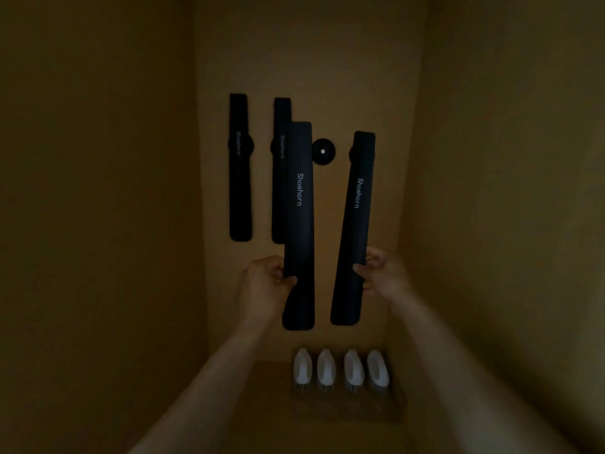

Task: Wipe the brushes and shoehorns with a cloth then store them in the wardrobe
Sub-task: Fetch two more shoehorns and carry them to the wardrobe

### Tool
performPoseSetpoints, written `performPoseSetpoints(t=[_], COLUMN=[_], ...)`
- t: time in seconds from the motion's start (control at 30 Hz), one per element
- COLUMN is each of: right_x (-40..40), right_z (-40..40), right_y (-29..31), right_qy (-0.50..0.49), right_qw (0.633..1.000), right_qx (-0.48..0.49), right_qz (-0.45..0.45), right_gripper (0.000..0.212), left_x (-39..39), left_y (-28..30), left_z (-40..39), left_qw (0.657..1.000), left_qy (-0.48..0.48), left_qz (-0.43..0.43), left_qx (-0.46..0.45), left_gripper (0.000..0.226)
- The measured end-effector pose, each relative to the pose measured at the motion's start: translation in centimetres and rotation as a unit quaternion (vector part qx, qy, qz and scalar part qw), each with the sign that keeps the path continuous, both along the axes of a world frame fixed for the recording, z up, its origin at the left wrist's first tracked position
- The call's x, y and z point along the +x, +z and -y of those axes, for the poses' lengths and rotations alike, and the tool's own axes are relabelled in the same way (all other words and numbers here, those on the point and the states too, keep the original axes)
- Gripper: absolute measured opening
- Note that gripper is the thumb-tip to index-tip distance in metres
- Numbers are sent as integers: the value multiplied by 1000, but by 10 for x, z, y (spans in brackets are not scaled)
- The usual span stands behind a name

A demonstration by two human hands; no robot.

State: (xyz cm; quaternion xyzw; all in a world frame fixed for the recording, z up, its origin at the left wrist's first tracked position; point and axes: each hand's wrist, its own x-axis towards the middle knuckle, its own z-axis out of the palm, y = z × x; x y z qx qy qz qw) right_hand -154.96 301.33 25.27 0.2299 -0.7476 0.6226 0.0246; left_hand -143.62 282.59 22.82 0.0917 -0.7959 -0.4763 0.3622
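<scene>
Inside a dim wooden wardrobe, my left hand (266,283) grips a long black shoehorn (299,224) held upright in front of the back wall. My right hand (376,271) pinches a second black shoehorn (353,231), tilted slightly, with its top over a round holder on the wall. Two more black shoehorns, one (240,168) and the other (280,142), hang on the back wall at the left, the second partly hidden by the one in my left hand. A bare round black holder (323,151) with a white dot sits between the held shoehorns. Several white brushes (340,370) stand in a row on the wardrobe floor.
The wardrobe's left side wall (98,224) and right side wall (507,224) close in the space. The brushes sit on a darker mat (350,407) on the floor. No cloth is in view.
</scene>
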Motion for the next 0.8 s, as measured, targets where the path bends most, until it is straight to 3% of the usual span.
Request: performPoseSetpoints(t=[0.37,0.6,0.8], right_x=[-70,-94,-113], right_z=[15,19,21], right_y=[-1,4,9], right_qy=[-5,-32,-41], right_qw=[999,998,998], right_qx=[-23,-30,-35], right_qz=[29,39,33], right_gripper=[33,35,36], left_x=[-62,-96,-125], left_y=[1,10,20], left_z=[11,26,33], left_qw=[1000,999,999], left_qy=[6,-3,-6], left_qz=[8,-13,-19], left_qx=[26,37,41], left_gripper=[12,31,8])
